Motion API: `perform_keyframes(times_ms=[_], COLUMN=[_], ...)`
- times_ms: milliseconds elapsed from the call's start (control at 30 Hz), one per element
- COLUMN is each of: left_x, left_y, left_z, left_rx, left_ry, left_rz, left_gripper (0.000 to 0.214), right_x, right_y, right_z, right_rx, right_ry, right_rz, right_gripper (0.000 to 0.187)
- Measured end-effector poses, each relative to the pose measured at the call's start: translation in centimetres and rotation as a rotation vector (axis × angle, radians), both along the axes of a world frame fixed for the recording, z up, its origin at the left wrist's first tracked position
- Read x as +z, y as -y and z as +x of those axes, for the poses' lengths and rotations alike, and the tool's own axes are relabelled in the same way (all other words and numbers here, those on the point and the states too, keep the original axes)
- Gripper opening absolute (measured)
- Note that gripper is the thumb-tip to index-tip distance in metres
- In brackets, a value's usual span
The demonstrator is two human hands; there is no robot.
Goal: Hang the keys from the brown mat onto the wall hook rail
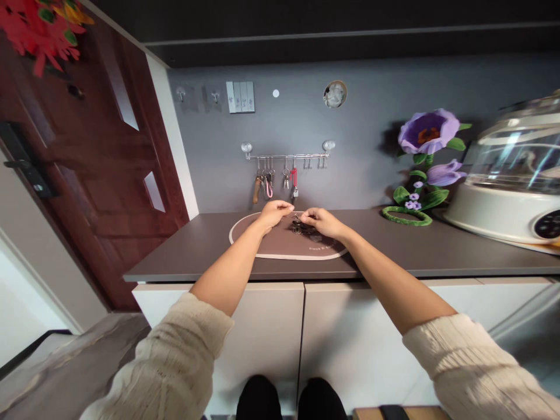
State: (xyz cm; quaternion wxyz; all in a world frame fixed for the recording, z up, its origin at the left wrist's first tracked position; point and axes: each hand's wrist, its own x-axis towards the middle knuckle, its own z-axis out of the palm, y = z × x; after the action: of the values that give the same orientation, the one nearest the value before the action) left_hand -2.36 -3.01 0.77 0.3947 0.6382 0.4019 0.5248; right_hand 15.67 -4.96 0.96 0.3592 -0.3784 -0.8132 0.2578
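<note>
A small bunch of keys (299, 228) with dark parts and metal rings is low over or on the brown mat (280, 248), between my hands. My right hand (321, 222) is closed, its thumb and fingers pinched at the top of the bunch. Just to the left, my left hand (276, 213) is also pinched, fingertips pointing at the keys; what it grips is too small to make out. Behind them a clear hook rail (289, 156) on the wall carries several key sets, among them a brown fob (256, 190), a pink loop (269, 188) and a red strap (294, 177).
The mat lies on a dark countertop (184, 248) above white cabinet doors (262, 326). Purple fabric flowers (429, 137) and a white appliance with a clear dome (503, 207) stand on the right. A dark red door (118, 157) is at the left; a dark shelf (350, 38) overhangs.
</note>
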Motion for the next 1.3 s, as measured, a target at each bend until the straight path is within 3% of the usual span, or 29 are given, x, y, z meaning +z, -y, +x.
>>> perform_keyframes(times_ms=[200,567,733,933,1300], left_x=[0.4,0.5,0.5,0.4,0.1], left_y=[0.9,1.2,1.2,1.0,0.6], left_z=[0.6,1.4,1.8,2.1,2.3], left_rx=[-0.103,-0.165,-0.1,-0.052,0.001], left_ry=[-0.077,-0.047,0.111,0.165,0.105], left_rz=[0.154,0.201,0.101,0.052,0.216], left_gripper=[0.023,0.025,0.025,0.026,0.023], right_x=[0.4,0.3,0.1,-0.1,0.7], right_y=[0.0,-0.3,-0.3,-0.8,-1.2], right_z=[-0.2,-0.7,-0.7,-0.6,-1.1], right_rx=[-0.051,-0.02,0.025,-0.004,-0.071], right_ry=[-0.142,-0.383,-0.437,-0.465,-0.416], right_rz=[0.026,-0.016,-0.085,-0.109,-0.043], right_gripper=[0.029,0.028,0.029,0.029,0.026])
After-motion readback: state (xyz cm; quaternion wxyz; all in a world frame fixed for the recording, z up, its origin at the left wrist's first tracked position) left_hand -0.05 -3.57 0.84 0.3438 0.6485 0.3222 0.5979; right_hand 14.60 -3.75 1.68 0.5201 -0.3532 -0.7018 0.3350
